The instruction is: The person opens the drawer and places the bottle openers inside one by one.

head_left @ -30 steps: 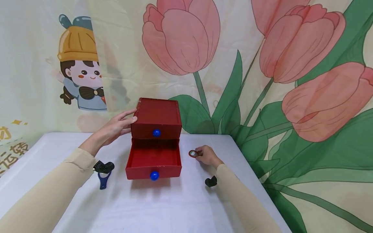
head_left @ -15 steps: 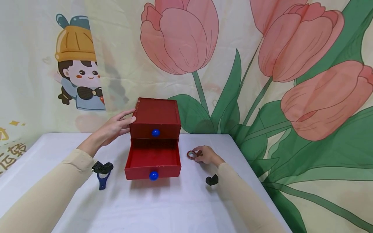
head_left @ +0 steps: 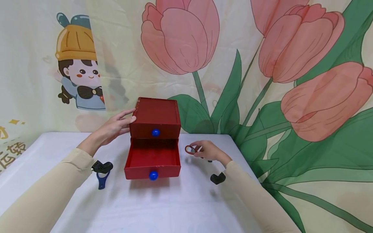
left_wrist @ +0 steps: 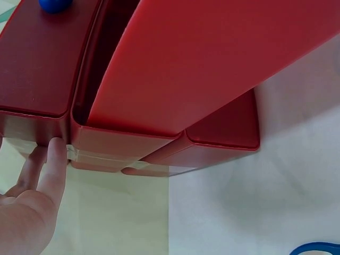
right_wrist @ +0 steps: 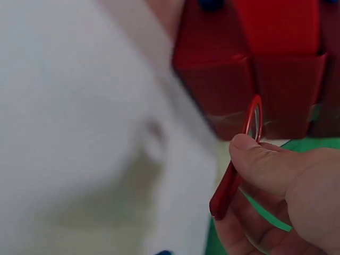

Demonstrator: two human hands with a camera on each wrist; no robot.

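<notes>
A red drawer cabinet [head_left: 158,111] with blue knobs stands on the table, one drawer [head_left: 152,172] pulled out and bare inside. My left hand [head_left: 112,127] rests straight fingertips against the cabinet's left side, as the left wrist view also shows near the upper drawer [left_wrist: 42,64]. To the right of the cabinet, my right hand [head_left: 209,150] pinches a small red magnifying glass [head_left: 190,149] between thumb and fingers, raised off the table. In the right wrist view the magnifying glass [right_wrist: 226,188] is seen nearly edge-on, its lens end towards the cabinet.
A blue magnifying glass [head_left: 102,180] lies on the white table [head_left: 145,207] at the left, partly behind the black left wrist camera [head_left: 102,167]. A small dark thing [head_left: 210,160] shows below my right hand. A tulip-patterned cloth [head_left: 233,38] hangs behind the table.
My right hand has lifted the red magnifying glass off the table, and its shadow now lies apart from it. The small dark thing below has come into sight. My left hand stays on the cabinet.
</notes>
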